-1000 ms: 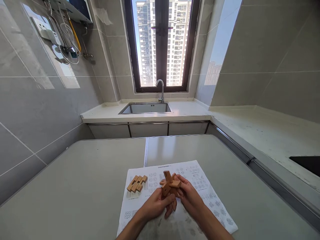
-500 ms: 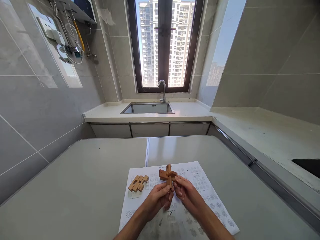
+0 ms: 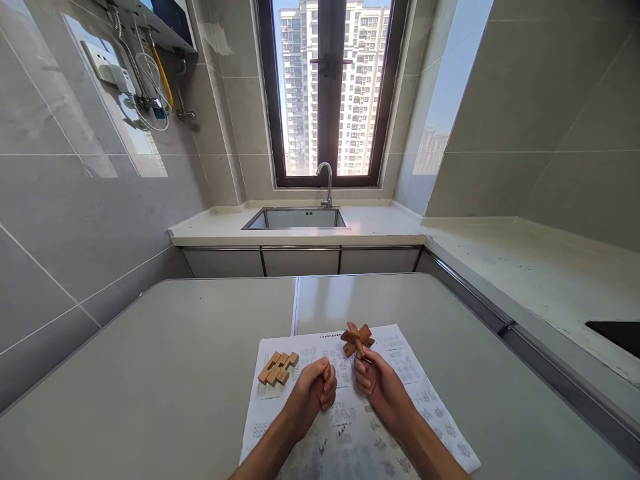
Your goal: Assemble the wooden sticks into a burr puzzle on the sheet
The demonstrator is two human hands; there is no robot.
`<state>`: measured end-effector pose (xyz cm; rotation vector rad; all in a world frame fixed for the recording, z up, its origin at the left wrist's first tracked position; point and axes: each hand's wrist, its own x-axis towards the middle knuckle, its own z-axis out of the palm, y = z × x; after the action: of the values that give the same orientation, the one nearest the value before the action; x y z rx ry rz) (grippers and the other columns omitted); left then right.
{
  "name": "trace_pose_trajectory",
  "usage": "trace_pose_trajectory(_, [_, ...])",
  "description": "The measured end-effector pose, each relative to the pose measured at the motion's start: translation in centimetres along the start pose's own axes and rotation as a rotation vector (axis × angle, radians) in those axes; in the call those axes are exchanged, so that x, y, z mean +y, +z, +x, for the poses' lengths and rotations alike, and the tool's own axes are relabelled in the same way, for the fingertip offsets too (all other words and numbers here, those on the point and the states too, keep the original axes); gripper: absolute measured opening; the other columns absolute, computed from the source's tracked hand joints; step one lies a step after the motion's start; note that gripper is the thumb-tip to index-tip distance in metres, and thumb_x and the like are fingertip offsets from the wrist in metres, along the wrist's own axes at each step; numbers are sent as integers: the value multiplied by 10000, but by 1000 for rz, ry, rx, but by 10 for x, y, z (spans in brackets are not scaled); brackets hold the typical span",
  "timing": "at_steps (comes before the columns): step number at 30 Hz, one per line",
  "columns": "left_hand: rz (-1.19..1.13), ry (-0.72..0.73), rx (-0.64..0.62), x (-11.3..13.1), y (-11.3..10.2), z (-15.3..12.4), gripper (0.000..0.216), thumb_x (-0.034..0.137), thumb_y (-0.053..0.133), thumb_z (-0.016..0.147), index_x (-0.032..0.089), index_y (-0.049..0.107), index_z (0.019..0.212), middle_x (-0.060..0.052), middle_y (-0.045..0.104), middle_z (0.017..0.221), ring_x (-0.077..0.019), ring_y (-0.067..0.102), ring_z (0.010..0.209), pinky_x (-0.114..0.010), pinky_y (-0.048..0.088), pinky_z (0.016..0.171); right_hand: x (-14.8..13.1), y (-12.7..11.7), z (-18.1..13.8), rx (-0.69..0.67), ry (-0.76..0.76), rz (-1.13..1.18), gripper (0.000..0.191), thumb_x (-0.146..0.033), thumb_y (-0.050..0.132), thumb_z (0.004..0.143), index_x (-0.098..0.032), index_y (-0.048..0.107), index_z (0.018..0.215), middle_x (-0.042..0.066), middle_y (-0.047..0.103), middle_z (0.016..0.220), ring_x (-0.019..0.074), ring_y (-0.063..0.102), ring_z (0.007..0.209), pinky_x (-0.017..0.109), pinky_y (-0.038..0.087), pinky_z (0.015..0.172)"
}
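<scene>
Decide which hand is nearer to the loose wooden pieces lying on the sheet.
Left. The left hand is curled just right of the loose pieces, not touching them. The right hand is farther right, holding the wooden cross.

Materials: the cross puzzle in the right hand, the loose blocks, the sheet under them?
Cross puzzle: looks like wood, reddish-brown, matte. Loose blocks: paler unfinished-looking wood, tan with square-cut notches. Sheet: apparently paper, white, flat, printed with small diagrams.
</scene>
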<state>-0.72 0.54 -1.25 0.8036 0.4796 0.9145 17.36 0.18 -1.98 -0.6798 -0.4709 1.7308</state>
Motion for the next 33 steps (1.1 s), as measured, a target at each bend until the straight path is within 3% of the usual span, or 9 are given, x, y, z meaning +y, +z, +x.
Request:
trace_pose_trajectory(6, [43, -8, 10, 0, 1, 0, 383, 423, 609, 973, 187, 460, 711, 51, 420, 620, -71, 257, 473, -225, 257, 466, -8, -23, 13, 95, -123, 82, 288, -350, 823, 808, -230, 561, 818, -69, 486, 642, 75, 371, 453, 226, 323, 400])
trace_pose_trajectory(10, [77, -19, 9, 3, 4, 0, 402, 433, 632, 963, 184, 459, 698, 51, 423, 618, -66, 258, 472, -226, 252, 469, -17, -34, 15, 82, -154, 181, 275, -338, 814, 830, -235, 560, 835, -69, 471, 662, 74, 385, 475, 216, 359, 415])
trace_pose_trajectory(23, [128, -14, 13, 1, 4, 1, 395, 420, 667, 925, 185, 474, 673, 49, 443, 606, -64, 300, 444, -218, 288, 443, -25, -41, 20, 72, -223, 195, 311, -389, 841, 820, -238, 572, 857, -72, 447, 685, 77, 348, 455, 228, 348, 394])
trace_pose_trajectory(27, [260, -42, -11, 6, 6, 0, 389, 440, 693, 912, 187, 492, 696, 46, 473, 584, -73, 343, 452, -218, 301, 452, -23, -39, 21, 56, -206, 182, 346, -459, 842, 822, -242, 574, 847, -76, 447, 671, 66, 340, 454, 202, 333, 394])
trace_pose_trajectory(31, [509, -12, -100, 23, 9, -3, 386, 467, 718, 906, 187, 504, 745, 31, 537, 612, -87, 438, 490, -228, 352, 521, -12, -35, 22, 63, -151, 169, 327, -382, 870, 795, -242, 581, 854, -84, 434, 649, 62, 334, 458, 182, 316, 393])
trace_pose_trajectory(33, [632, 68, -37, 36, 8, -5, 407, 520, 675, 928, 193, 504, 756, 33, 525, 622, -97, 448, 517, -233, 356, 538, -5, -32, 22, 75, -124, 154, 323, -332, 881, 777, -239, 581, 847, -79, 455, 658, 65, 345, 473, 181, 312, 400])
